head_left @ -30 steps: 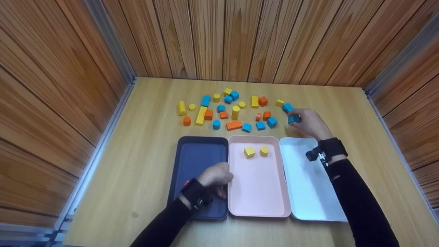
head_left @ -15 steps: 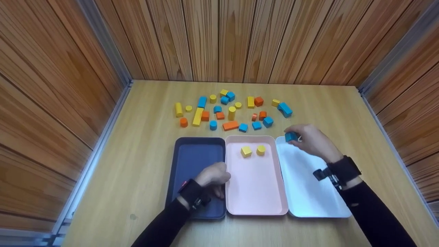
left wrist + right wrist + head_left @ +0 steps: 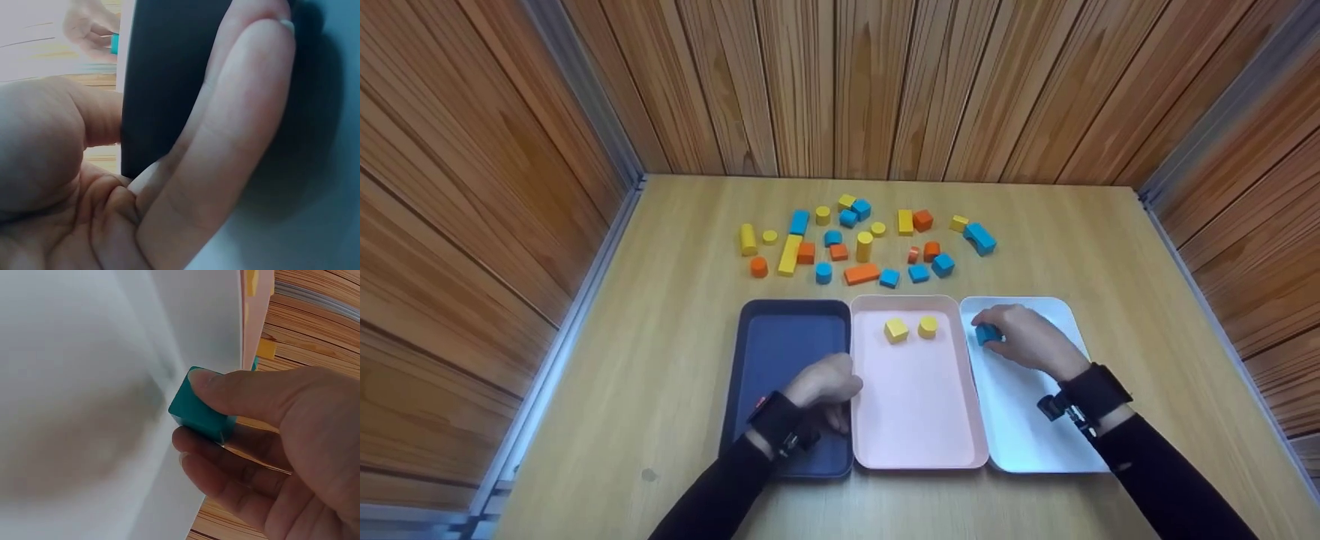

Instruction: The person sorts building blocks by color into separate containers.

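Note:
My right hand (image 3: pixel 1030 339) pinches a blue block (image 3: pixel 197 408) between thumb and fingers. It is over the far left part of the white tray (image 3: pixel 1027 435), and the right wrist view shows the block close to the tray's side wall. At the navy tray (image 3: pixel 787 322), my left hand (image 3: pixel 823 384) grips the right wall, which stands between thumb and fingers in the left wrist view. Its fingers (image 3: pixel 225 118) lie on the inner side of that tray. A yellow cube (image 3: pixel 895 330) and a yellow cylinder (image 3: pixel 928 327) sit in the pink tray (image 3: pixel 919 420) between the hands.
Beyond the trays, several blocks are scattered on the wooden table (image 3: pixel 607 360), among them a blue arch-shaped block (image 3: pixel 979 238), an orange bar (image 3: pixel 862 274) and a long yellow bar (image 3: pixel 790 256). Wood-plank walls (image 3: pixel 870 90) enclose the table at the back and sides.
My right hand has carried the blue block from beside the blue arch-shaped block toward me and into the white tray's area. The left hand keeps its place; the head view has shifted slightly.

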Demonstrator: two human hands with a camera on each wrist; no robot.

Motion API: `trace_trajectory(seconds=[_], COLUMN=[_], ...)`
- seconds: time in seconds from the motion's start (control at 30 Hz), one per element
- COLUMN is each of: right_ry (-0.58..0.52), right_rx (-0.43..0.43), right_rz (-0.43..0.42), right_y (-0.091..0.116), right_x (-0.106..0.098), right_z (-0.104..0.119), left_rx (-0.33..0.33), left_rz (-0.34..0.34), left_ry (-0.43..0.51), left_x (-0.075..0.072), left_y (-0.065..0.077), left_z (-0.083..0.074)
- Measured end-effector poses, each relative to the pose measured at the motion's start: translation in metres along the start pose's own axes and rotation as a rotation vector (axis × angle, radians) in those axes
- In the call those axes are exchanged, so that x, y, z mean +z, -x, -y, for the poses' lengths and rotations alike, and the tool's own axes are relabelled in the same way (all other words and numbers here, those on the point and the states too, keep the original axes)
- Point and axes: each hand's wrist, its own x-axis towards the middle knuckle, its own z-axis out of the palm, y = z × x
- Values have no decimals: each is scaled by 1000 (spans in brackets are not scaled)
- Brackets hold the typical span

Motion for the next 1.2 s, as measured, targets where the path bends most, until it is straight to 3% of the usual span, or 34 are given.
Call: trace_trajectory(seconds=[0.17,0.43,0.67,0.87,1.2], right_ry=[26,-6,35,8,-61], right_rx=[27,50,11,25,28], right_rz=[30,10,3,22,38], right_y=[-4,-9,-9,-7,-6], right_x=[10,14,13,12,-9], right_z=[-3,-1,-1,-3,-1], left_rx=[-12,-23,78,9,3], left_rz=[10,6,-40,18,21], left_ry=[31,59,-47,65,101], left_x=[0,-1,-1,-1,0], left_y=[1,1,2,3,4], left_z=[1,1,5,3,3])
